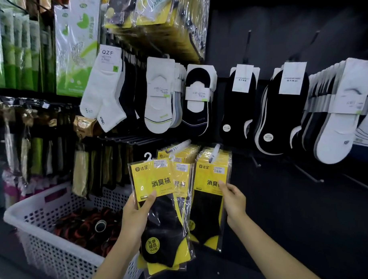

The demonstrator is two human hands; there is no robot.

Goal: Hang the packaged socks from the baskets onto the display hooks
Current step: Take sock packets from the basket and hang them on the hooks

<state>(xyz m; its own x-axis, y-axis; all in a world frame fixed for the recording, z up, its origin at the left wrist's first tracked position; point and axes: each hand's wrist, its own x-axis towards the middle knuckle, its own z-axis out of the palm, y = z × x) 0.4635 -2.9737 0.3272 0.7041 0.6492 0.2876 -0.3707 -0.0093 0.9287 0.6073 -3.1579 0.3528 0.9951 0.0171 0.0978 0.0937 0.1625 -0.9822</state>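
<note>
Two hands handle yellow-and-black sock packs at a shop's hook display.
A white basket (40,228) sits lower left. Beside it the left hand (134,212) grips a fan of packaged socks (162,201). The right hand (233,201) pinches the edge of the hanging packs (208,202) on a display hook (215,151).

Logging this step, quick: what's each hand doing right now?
Left hand: grips loose sock packs.
Right hand: pinches the hanging pack.
</note>
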